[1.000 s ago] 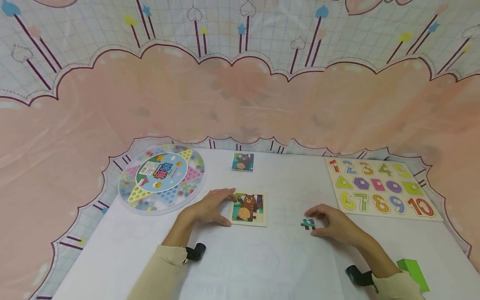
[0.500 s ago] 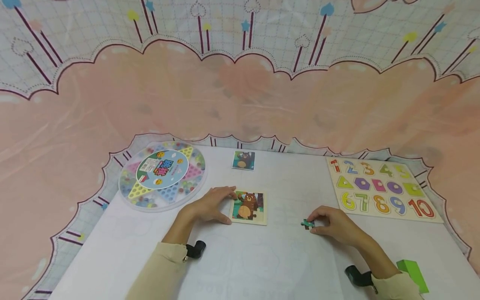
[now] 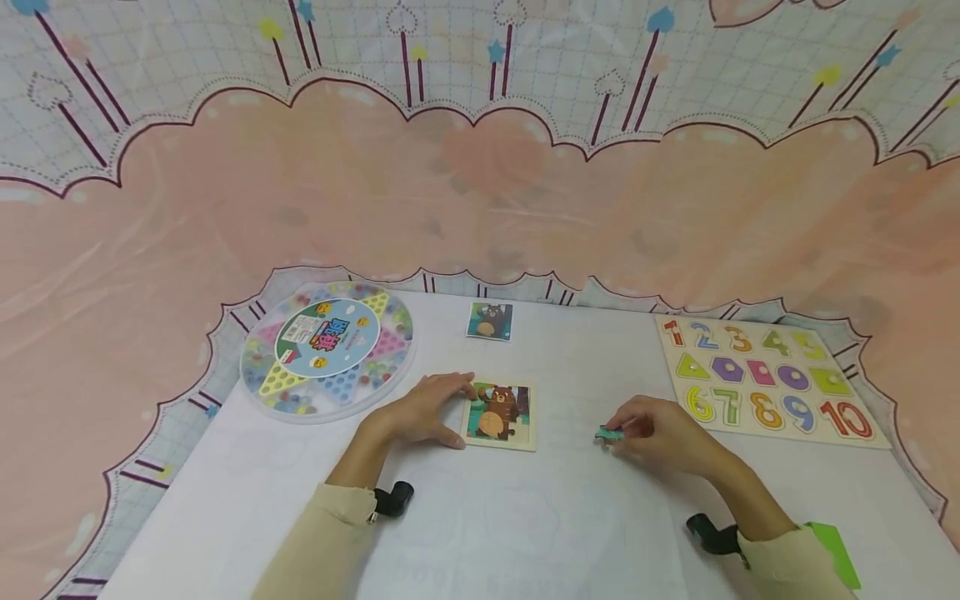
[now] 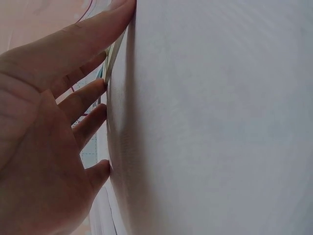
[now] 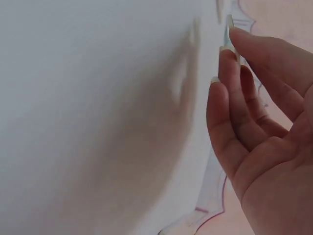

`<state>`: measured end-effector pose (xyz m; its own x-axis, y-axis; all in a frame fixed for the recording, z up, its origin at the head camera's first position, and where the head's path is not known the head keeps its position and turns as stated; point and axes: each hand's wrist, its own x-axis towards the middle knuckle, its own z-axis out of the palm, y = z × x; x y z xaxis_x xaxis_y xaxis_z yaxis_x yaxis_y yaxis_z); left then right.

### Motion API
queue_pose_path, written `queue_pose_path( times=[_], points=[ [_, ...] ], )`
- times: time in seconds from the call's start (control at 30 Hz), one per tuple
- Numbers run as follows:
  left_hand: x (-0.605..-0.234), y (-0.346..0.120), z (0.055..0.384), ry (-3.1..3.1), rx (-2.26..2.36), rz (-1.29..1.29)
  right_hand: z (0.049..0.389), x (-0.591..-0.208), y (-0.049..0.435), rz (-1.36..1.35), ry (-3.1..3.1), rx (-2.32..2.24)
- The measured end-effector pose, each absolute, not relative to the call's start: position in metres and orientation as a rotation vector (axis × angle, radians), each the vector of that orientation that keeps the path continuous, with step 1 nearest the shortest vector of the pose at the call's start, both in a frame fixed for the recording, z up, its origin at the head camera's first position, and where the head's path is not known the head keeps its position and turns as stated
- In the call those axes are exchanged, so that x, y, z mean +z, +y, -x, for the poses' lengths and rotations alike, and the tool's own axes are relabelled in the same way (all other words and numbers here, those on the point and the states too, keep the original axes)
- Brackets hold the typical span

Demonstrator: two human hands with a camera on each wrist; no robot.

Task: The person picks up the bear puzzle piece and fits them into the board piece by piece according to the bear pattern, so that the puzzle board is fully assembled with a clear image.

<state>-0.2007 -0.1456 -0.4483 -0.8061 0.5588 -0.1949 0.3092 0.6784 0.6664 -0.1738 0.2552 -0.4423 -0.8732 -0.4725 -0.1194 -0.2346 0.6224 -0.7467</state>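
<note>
In the head view a square wooden jigsaw board [image 3: 501, 417] with a brown bear picture lies at the middle of the table. My left hand [image 3: 423, 410] rests at its left side, fingers spread and fairly straight, index fingertip at the upper left corner and thumb by the lower left one. To the right, my right hand [image 3: 663, 435] pinches a small green and brown jigsaw piece [image 3: 608, 434] between thumb and fingers. The right wrist view has the right hand's fingertips [image 5: 225, 51] together beside the white surface, the piece largely hidden.
Behind the board lies a small bear picture card [image 3: 490, 322]. A round Chinese checkers set [image 3: 258, 367] stands at the back left, a number and shape board [image 3: 783, 429] at the back right. Beside the right sleeve is a green block [image 3: 836, 554], partly covered.
My right hand has closed its fingers on the jigsaw piece and raised it slightly, tilting it and shifting it left. My left hand stays by the board.
</note>
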Motion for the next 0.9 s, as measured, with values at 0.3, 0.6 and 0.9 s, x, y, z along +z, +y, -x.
queue_pose_path(
  times=[0.3,0.6,0.9],
  points=[
    [-0.448,-0.145,0.2,2.508,0.877,-0.663,0.185,-0.434,0.219,0.617,2.543,-1.175],
    [-0.447,-0.144,0.2,2.494,0.901,-0.676,0.19,-0.447,0.179,0.62,2.505,-1.182],
    [-0.449,-0.146,0.201,2.513,0.883,-0.683,0.188,-0.454,0.143,0.673,2.524,-1.204]
  ],
)
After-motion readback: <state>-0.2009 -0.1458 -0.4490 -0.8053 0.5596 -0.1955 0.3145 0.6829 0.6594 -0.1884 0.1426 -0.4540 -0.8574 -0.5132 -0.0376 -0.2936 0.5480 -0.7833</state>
